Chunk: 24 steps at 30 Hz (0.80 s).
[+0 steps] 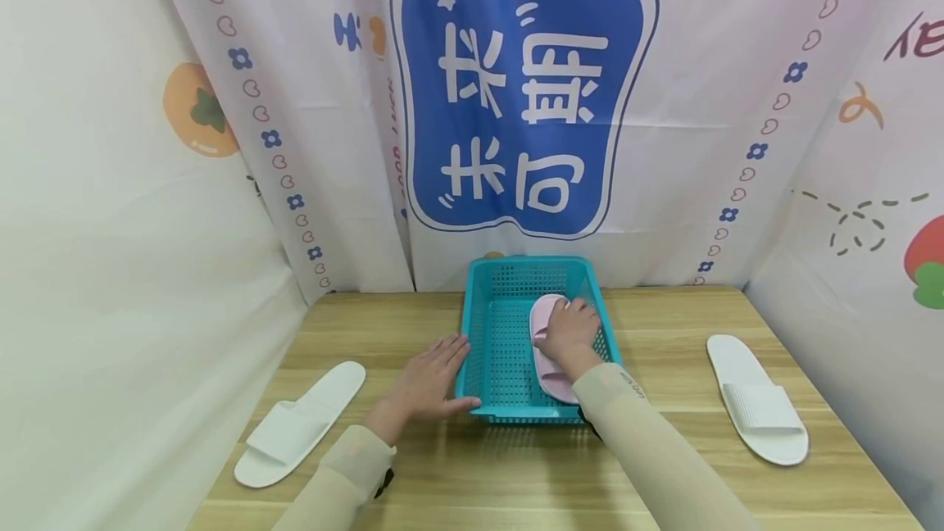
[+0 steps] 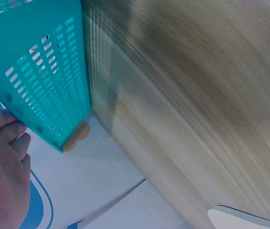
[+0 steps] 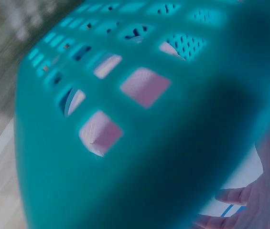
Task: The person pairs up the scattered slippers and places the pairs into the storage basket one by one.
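Note:
A turquoise plastic basket point(image 1: 516, 413) with perforated walls stands on the wooden table. Inside it, along the right wall, lies a pink slipper point(image 1: 542, 311). My right hand point(image 1: 570, 336) reaches into the basket and grips the slipper around its middle, covering part of it. In the right wrist view, pink parts of the slipper point(image 3: 146, 87) show through the holes of the basket wall. My left hand point(image 1: 428, 382) rests against the left rim, fingers extended and thumb at the near corner. The left wrist view has the left hand point(image 2: 3, 167) with fingertips at the rim.
One white slipper point(image 1: 301, 426) lies on the table point(image 1: 413, 474) to the left, another white slipper point(image 1: 757, 401) to the right. Behind the basket hangs a printed cloth point(image 1: 664, 187), with white cloth walls on both sides.

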Available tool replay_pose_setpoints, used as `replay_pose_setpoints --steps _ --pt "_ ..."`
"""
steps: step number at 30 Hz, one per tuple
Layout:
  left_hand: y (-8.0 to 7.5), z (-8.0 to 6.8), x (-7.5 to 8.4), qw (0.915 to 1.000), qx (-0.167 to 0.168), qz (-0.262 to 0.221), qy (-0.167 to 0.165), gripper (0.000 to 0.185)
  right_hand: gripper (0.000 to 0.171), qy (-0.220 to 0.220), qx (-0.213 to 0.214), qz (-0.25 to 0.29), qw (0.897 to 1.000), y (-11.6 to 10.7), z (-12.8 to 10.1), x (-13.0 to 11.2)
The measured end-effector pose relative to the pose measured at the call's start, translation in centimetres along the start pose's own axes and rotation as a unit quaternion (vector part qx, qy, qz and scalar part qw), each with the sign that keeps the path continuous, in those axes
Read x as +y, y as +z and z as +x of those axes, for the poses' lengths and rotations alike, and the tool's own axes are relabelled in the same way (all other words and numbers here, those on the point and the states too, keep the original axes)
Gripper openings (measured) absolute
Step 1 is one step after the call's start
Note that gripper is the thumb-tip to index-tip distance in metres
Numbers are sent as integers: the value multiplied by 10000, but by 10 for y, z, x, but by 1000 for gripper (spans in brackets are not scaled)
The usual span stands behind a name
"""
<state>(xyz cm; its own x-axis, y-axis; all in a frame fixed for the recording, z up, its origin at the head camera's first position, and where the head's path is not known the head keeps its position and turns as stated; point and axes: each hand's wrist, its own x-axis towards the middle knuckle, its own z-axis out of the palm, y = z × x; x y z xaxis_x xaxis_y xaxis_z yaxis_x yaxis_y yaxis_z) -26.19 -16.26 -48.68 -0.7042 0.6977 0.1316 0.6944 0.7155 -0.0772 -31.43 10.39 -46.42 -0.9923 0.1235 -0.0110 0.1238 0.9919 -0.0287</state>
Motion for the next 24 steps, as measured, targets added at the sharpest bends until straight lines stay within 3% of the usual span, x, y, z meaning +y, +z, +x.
replay_pose_setpoints --steps 24 --pt "0 1 -1 10000 -6 -11 42 93 106 -84 268 1 9996 -26 3 16"
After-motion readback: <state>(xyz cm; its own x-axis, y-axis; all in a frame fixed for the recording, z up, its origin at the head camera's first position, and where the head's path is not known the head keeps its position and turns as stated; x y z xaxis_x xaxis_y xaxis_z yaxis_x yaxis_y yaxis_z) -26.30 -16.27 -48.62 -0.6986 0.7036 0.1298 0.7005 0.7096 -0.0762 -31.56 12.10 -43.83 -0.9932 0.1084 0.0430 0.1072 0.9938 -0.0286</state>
